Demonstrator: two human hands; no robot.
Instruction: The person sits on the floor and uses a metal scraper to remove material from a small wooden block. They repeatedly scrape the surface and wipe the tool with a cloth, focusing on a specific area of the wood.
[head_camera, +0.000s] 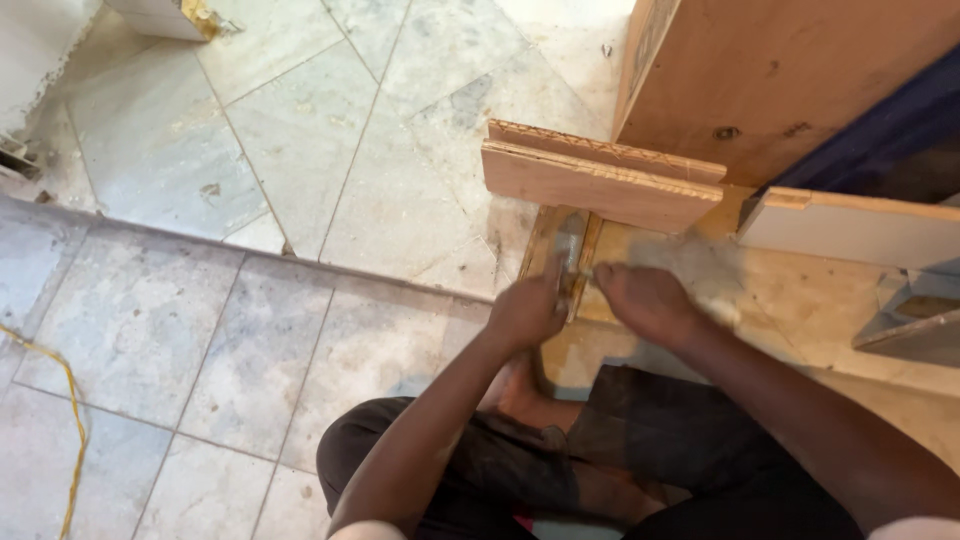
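Far left: thin yellow cord (68, 420) snaking across grey marble-look floor tiles (300, 160), well apart from the work. A raised tile step edge (250, 258) runs diagonally across the floor.

Centre: left hand (527, 310) closed in a loose fist, fingers curled together around something thin. Looks like a tool handle running back toward the body, but it's blurred and I can't tell what it is. Thumb points forward onto a narrow pale wooden strip with a grey metallic face (568, 250).

That strip lies flat on the floor, running away from the person, its far end tucked under two stacked rectangular plywood offcuts (590, 180).

Handling call: the strip looks light, stiff and thin, likely to skate or flip on dusty tile unless pinned. Best hold is by the long edges near the close end, pressing down. Metal face looks slick, so grip the wood.

Right hand (645, 300): fingers pressed together, tips pinching something tiny at the strip's right edge, just beside the left thumb. Too small to identify.

Right: large brown plywood panel (780, 70) standing tilted, a white-faced board (850, 228) below it, and a grey angled metal piece (915, 325) at the far edge. Sawdust-coated sheet (800, 300) under the right forearm. Person crouches in dark trousers (620, 450).
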